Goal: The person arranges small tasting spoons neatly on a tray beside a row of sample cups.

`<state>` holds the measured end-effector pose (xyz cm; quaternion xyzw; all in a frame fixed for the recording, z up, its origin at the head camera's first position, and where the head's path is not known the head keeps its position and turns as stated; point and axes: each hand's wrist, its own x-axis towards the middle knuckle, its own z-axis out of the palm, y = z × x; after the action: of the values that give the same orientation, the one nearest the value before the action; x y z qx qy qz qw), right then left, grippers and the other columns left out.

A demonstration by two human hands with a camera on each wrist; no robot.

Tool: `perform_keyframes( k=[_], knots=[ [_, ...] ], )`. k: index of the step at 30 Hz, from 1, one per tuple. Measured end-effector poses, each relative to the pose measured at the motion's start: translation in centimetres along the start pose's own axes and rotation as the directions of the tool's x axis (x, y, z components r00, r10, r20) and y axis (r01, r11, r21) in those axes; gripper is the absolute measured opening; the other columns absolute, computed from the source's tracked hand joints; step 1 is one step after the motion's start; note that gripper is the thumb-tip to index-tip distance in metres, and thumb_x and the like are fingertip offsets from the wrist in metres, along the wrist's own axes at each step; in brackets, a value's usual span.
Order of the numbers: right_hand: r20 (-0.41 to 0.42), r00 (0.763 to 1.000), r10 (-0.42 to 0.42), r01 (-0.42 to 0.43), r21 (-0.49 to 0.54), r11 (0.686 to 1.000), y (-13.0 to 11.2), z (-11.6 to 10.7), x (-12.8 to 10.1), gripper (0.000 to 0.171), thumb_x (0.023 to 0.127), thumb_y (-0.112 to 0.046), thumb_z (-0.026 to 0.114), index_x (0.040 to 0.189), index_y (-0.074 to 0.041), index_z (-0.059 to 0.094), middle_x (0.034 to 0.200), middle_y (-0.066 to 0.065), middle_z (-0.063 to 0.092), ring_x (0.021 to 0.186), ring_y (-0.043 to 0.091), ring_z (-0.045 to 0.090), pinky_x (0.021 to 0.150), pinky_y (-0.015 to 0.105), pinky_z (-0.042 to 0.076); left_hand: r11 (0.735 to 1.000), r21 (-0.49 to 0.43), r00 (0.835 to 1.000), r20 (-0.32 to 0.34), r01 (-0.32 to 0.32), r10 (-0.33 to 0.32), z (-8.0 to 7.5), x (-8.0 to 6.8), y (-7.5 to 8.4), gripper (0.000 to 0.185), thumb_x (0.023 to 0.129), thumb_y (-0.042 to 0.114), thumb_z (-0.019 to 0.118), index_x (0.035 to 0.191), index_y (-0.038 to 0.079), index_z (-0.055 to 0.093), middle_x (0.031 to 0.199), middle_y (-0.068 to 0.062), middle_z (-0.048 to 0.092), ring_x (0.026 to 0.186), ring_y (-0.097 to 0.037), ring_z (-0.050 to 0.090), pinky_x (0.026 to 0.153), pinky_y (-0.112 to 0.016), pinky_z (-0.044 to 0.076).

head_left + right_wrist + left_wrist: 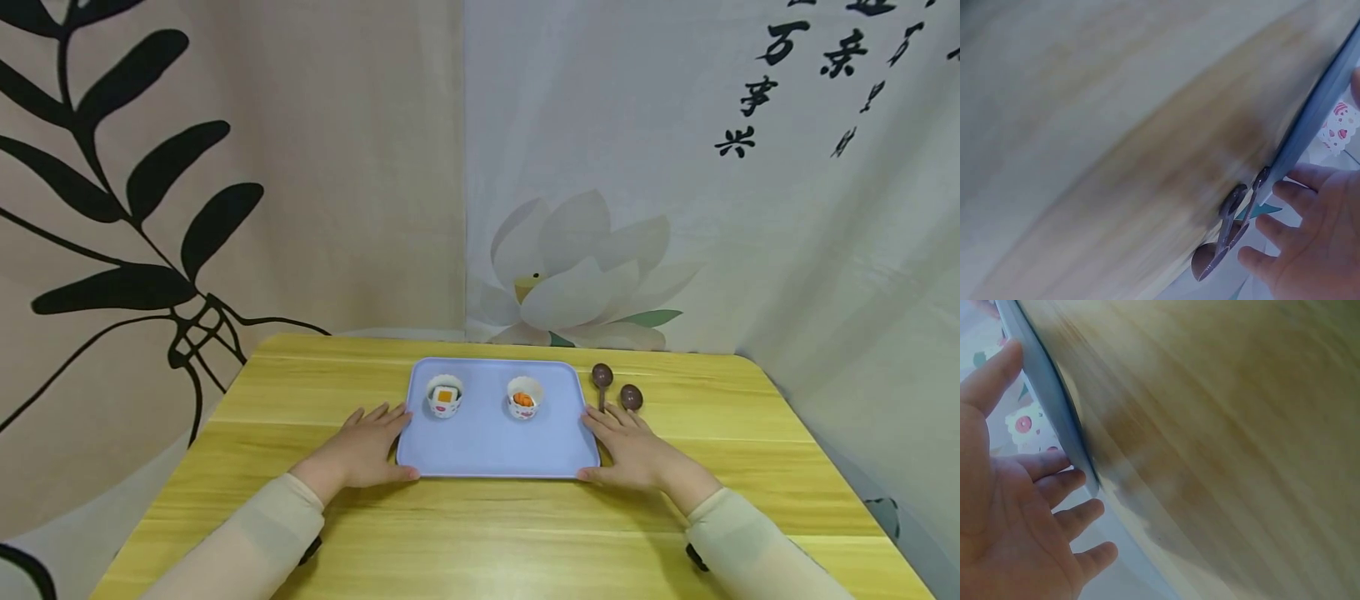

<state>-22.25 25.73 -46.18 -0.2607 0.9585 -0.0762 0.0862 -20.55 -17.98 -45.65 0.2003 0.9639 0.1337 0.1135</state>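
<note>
A light-blue rectangular tray lies on the table between both hands. My left hand touches its left edge, thumb at the near corner and fingers spread along the side. At the opposite edge, my right hand rests the same way, fingers extended. On the tray stand two small patterned paper cups. The left cup contains a white piece with an orange square; the right cup contains orange pieces. Two dark-brown spoons lie just beyond my right fingers, one handle partly hidden by that hand.
The wooden table extends around the tray, its far edge close behind it. A light curtain with printed leaves, a lotus and characters hangs behind the table.
</note>
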Motion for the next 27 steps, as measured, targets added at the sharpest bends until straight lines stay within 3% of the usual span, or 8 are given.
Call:
perform_keyframes(
  k=[17, 27],
  knots=[
    [0.000, 1.000, 0.009, -0.009, 0.006, 1.000, -0.36, -0.20, -0.16, 0.097, 0.087, -0.071, 0.059, 0.152, -0.002, 0.042, 0.159, 0.016, 0.034, 0.147, 0.048, 0.020, 0.115, 0.066, 0.016, 1.000, 0.010, 1.000, -0.004, 0.007, -0.007, 0.39, 0.22, -0.28, 0.100, 0.083, 0.066, 0.069, 0.152, 0.000, 0.040, 0.160, -0.015, 0.033, 0.147, -0.043, 0.026, 0.117, -0.065, 0.014],
    [-0.048, 0.999, 0.008, -0.006, 0.035, 0.999, -0.05, -0.59, -0.62, 0.088, 0.089, -0.064, 0.063, 0.149, -0.001, 0.045, 0.157, 0.020, 0.037, 0.145, 0.051, 0.023, 0.112, 0.068, 0.022, 1.000, 0.009, 1.000, -0.004, 0.000, 0.000, 0.23, 0.19, -0.19, 0.099, 0.083, 0.066, 0.068, 0.152, 0.000, 0.040, 0.160, -0.016, 0.033, 0.147, -0.043, 0.025, 0.117, -0.065, 0.013]
  ],
)
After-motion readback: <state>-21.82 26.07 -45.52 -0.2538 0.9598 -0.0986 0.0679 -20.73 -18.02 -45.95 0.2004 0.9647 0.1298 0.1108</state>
